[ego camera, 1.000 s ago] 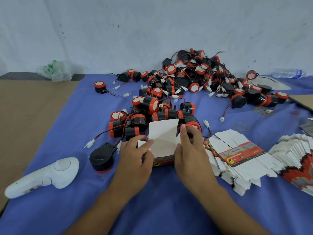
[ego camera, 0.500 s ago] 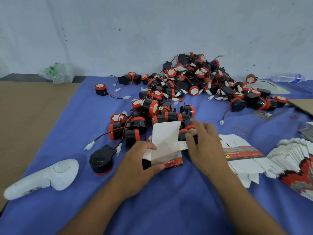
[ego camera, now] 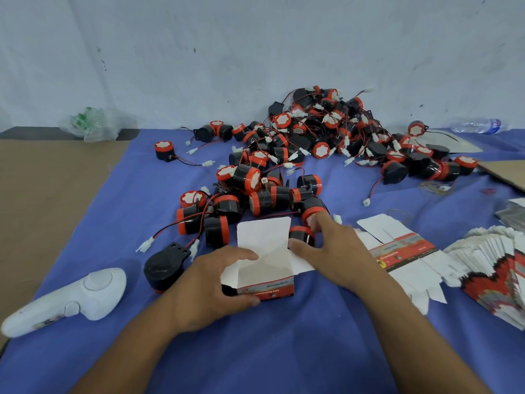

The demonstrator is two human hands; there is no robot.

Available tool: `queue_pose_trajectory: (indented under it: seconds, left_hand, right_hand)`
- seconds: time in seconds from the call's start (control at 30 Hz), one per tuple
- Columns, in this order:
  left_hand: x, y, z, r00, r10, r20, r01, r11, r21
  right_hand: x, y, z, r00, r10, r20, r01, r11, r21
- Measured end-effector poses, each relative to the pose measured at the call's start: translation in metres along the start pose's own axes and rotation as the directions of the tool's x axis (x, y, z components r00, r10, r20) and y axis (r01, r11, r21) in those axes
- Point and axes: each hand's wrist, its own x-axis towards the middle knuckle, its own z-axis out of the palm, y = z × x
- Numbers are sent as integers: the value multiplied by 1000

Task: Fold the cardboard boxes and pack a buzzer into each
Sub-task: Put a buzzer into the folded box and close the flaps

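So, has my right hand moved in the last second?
Yes. The right hand left the white cardboard box and went forward to grip a black-and-red buzzer, nearer the stack of flat printed cartons.

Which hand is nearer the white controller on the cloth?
Left. The left hand holds the open box right of the white controller; the right hand is farther right, beyond the box, gripping a buzzer.
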Motion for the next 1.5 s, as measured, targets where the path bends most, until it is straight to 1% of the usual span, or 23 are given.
queue_pose_trajectory:
  seconds: [0.07,0.13,0.17,0.23,0.3,0.33,0.37,0.4,0.43,0.47,0.5,0.53,0.57,0.63,0.7,0.77,0.83,0.97,1.03,1.1,1.23,1.33,1.5]
  left_hand:
    - [0,1,1,1000,3,14,-3,1000,11]
    - [2,3,2,1000,7,27,-8,1000,21]
    - [2,4,2,999,11,32,-12,1000,24]
    - [2,5,3,999,10,40,-11,1000,29]
    - [3,4,4,999,6,36,-7,1000,26]
    - [3,3,4,999,6,33,-7,1000,28]
    - [2,3,5,999,6,32,-7,999,32]
    - [3,4,5,1000,4,28,-5,999,35]
    - [3,5,6,1000,5,21,-5,999,32]
    - [4,6,6,1000,8,13,-8,1000,24]
    - [5,7,6,1000,14,5,-14,1000,8]
    - [5,8,7,1000,22,-3,-22,1000,-17]
    - [6,10,7,999,31,-9,-31,998,-51]
    - [6,11,6,999,40,-24,-42,993,-108]
    - [5,10,7,998,32,-49,-37,993,-114]
    - [5,7,8,998,22,-56,-27,995,-99]
    - [6,5,9,998,26,-52,-31,995,-90]
    - [8,4,8,999,26,-32,-29,994,-102]
    - [8,2,8,1000,22,-14,-24,990,-138]
    - [8,1,9,1000,16,-20,-19,989,-149]
    - [7,3,9,997,51,-56,-59,985,-163]
    - [7,6,9,997,62,-47,-68,989,-132]
    - [6,6,9,993,107,-45,-110,992,-64]
  right_hand:
    - [0,-1,-1,995,50,85,-59,993,106]
    - [-1,0,-1,994,73,86,-92,967,238]
    - [-1,1,-2,997,64,39,-73,958,278]
    - [0,1,-5,995,34,-92,-6,958,288]
    - [0,-2,-11,967,44,-250,44,941,335]
    - [-3,-5,-14,939,40,-341,102,915,391]
    - [-9,-10,-17,903,-11,-430,205,889,410]
    - [-15,-16,-19,851,-132,-508,343,873,348]
    - [-22,-23,-19,786,-292,-545,480,844,240]
    - [-28,-29,-15,713,-452,-536,599,790,130]
    - [-33,-32,-8,648,-587,-485,694,718,57]
    - [-37,-36,1,617,-676,-403,747,665,27]
    - [-39,-40,9,605,-730,-319,771,637,2]
    - [-43,-45,21,635,-748,-191,754,654,-58]
    - [-44,-48,23,688,-711,-148,715,698,-32]
    - [-43,-49,23,719,-678,-154,689,724,28]
    - [-43,-48,22,730,-658,-186,677,734,56]
    - [-43,-47,22,747,-607,-270,634,773,17]
    - [-41,-48,24,764,-591,-259,612,791,-2]
    - [-38,-49,24,790,-576,-210,588,809,-3]
    - [-38,-42,10,784,-616,-80,619,785,23]
    - [-36,-38,8,748,-663,3,663,748,-7]
    - [-34,-33,12,754,-640,150,645,764,21]
